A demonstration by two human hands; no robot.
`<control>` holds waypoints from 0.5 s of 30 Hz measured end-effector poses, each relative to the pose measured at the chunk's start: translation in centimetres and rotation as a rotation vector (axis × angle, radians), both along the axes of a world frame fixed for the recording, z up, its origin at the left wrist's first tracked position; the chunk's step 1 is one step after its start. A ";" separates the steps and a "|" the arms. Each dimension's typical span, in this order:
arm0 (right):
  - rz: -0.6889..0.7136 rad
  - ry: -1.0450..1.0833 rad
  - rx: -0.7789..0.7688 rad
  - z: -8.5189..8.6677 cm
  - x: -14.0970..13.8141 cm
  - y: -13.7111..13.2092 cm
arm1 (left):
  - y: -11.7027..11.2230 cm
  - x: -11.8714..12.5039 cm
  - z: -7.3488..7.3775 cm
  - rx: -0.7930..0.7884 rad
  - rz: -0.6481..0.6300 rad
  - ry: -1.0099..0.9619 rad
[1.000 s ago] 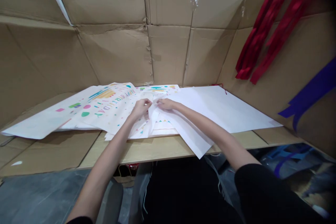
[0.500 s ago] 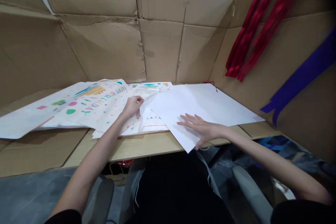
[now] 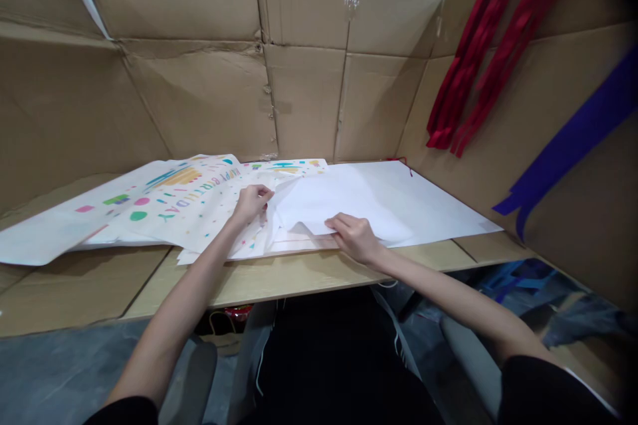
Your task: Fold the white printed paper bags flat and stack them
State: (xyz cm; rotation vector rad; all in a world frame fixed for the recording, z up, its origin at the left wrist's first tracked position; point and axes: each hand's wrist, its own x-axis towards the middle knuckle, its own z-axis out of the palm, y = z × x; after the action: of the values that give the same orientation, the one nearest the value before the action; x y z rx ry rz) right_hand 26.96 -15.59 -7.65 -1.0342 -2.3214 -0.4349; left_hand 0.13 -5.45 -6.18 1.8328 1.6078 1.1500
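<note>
A white paper sheet printed with "HAPPY BIRTHDAY" and coloured confetti shapes (image 3: pixel 182 209) lies on the desk, with more printed paper beneath it. My left hand (image 3: pixel 252 204) pinches a gathered paper edge near the middle of the pile. A large plain white paper sheet (image 3: pixel 399 202) spreads to the right. My right hand (image 3: pixel 355 238) grips its folded-over lower edge, and that flap covers part of the printed sheet beneath. Part of a printed triangle-and-line design shows between my hands.
A light wooden desk (image 3: pixel 299 275) carries flattened cardboard (image 3: pixel 74 285) at the left. Cardboard walls (image 3: pixel 199 99) rise behind and to the right, with red ribbons (image 3: pixel 478 60) and a purple strip (image 3: pixel 573 146) on them. A chair and dark clothing sit below the desk edge.
My right hand has gone from lying flat and open on the white sheet to gripping its edge. The sheet's lower corner no longer hangs over the desk edge. My left hand stays nearly still.
</note>
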 end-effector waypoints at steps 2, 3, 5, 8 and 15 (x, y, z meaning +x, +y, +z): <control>-0.068 -0.097 0.006 0.5 -2.5 0.1 | 0.1 0.1 0.2 0.020 -0.008 0.036; -0.080 -0.144 -0.011 0.7 -3.7 -0.1 | 0.2 0.1 0.4 0.022 -0.013 0.044; -0.046 -0.224 -0.071 0.8 -5.8 -0.8 | 0.4 0.1 0.6 0.026 -0.020 0.047; 0.056 -0.286 -0.169 0.5 -8.0 -2.3 | 0.7 -0.1 1.0 0.042 -0.024 0.047; -0.227 -0.233 -0.415 2.7 -10.2 -0.9 | 1.1 0.2 3.1 0.027 -0.032 0.218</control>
State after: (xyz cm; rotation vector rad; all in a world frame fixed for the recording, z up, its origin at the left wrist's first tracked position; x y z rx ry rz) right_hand 16.80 -16.45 -5.00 -1.5252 -2.5762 -0.1640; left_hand 0.29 -4.33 -3.05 2.0543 1.6792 0.9902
